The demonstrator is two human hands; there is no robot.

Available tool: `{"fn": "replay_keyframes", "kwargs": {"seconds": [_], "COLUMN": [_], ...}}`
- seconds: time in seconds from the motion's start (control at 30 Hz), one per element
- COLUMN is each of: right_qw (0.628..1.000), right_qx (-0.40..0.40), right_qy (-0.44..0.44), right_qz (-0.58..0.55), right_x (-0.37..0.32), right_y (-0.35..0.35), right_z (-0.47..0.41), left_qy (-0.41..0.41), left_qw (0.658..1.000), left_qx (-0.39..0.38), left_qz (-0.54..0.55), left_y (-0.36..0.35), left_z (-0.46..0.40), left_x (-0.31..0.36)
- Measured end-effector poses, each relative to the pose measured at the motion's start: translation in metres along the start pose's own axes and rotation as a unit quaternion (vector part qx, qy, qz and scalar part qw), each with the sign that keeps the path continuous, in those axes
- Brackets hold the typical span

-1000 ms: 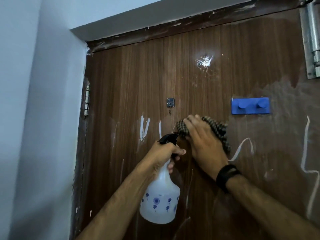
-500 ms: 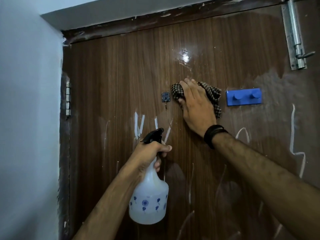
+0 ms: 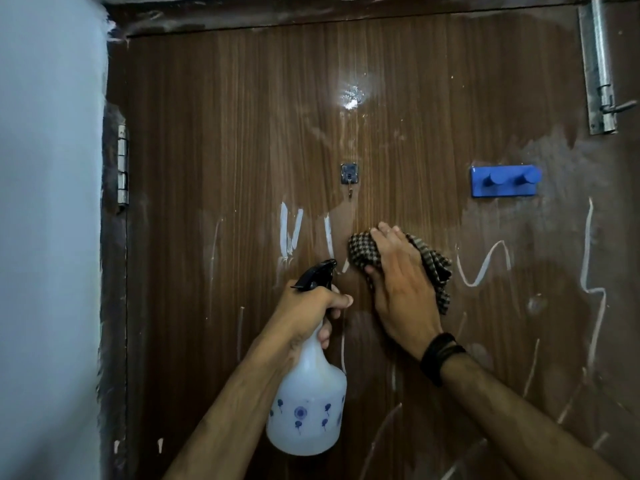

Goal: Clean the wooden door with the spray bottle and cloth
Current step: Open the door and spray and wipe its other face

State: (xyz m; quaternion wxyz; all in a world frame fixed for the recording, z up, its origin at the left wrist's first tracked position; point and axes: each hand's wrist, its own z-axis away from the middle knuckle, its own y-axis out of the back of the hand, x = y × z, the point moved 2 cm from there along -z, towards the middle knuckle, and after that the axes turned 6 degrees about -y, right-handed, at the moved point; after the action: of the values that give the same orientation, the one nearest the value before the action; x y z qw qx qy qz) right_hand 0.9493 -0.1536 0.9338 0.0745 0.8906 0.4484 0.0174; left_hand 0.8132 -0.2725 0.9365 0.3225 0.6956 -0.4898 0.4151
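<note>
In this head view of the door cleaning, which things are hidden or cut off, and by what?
- Head view: the right hand lies flat over the cloth, hiding its middle and the door under it.
- The left hand grips the spray bottle neck, hiding the trigger.
- The metal bolt is cut off by the top edge.
- The liquid level in the bottle cannot be made out.
- The lower door lies below the frame.

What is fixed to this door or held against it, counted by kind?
Spray bottle: 1
Checked cloth: 1
Blue two-peg hook rack: 1
Small metal hook: 1
Hinge: 1
Metal latch bolt: 1
Total: 6
</note>
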Motion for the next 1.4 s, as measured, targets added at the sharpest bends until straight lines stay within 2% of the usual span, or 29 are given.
{"fn": "replay_keyframes", "kwargs": {"seconds": [0.1, 0.23, 0.4, 0.5, 0.57, 0.67, 0.77, 0.87, 1.0, 1.17, 1.27, 1.4], "right_qw": [0.999, 0.999, 0.996, 0.994, 0.994, 0.992, 0.988, 0.986, 0.986, 0.986, 0.988, 0.993], "right_qx": [0.028, 0.036, -0.034, -0.053, -0.038, 0.031, 0.084, 0.110, 0.106, 0.052, 0.038, 0.071], "right_qy": [-0.019, -0.003, 0.074, 0.091, 0.104, 0.106, 0.101, 0.096, 0.102, 0.134, 0.133, 0.097], "right_qz": [-0.004, -0.015, -0.033, -0.025, 0.004, 0.058, 0.077, 0.085, 0.076, 0.085, 0.067, 0.023], "right_x": [-0.004, -0.010, -0.017, -0.021, -0.026, -0.037, -0.050, -0.056, -0.053, -0.052, -0.057, -0.065], "right_y": [0.000, -0.006, -0.021, -0.029, -0.030, -0.027, -0.026, -0.030, -0.038, -0.049, -0.048, -0.044], "right_z": [-0.028, -0.040, 0.029, 0.044, 0.030, -0.020, -0.068, -0.076, -0.030, 0.027, 0.007, -0.054], "left_qy": [0.000, -0.006, -0.008, -0.013, -0.024, -0.037, -0.041, -0.041, -0.037, -0.034, -0.043, -0.056], "left_qw": [1.000, 0.999, 0.999, 0.999, 0.999, 0.998, 0.997, 0.996, 0.996, 0.996, 0.997, 0.996], "left_qx": [0.003, 0.031, 0.041, 0.049, 0.048, 0.044, 0.058, 0.074, 0.079, 0.078, 0.067, 0.069], "left_qz": [-0.013, 0.006, -0.005, -0.006, 0.000, 0.004, 0.021, 0.029, 0.031, 0.025, 0.016, 0.021], "left_y": [0.003, 0.011, 0.021, 0.025, 0.026, 0.029, 0.036, 0.045, 0.055, 0.065, 0.066, 0.064], "left_z": [-0.002, -0.004, -0.002, -0.001, -0.001, -0.003, -0.005, -0.003, 0.005, 0.010, 0.009, 0.001], "left_x": [-0.004, -0.011, -0.022, -0.021, -0.018, -0.014, -0.012, -0.015, -0.021, -0.020, -0.015, -0.002]}}
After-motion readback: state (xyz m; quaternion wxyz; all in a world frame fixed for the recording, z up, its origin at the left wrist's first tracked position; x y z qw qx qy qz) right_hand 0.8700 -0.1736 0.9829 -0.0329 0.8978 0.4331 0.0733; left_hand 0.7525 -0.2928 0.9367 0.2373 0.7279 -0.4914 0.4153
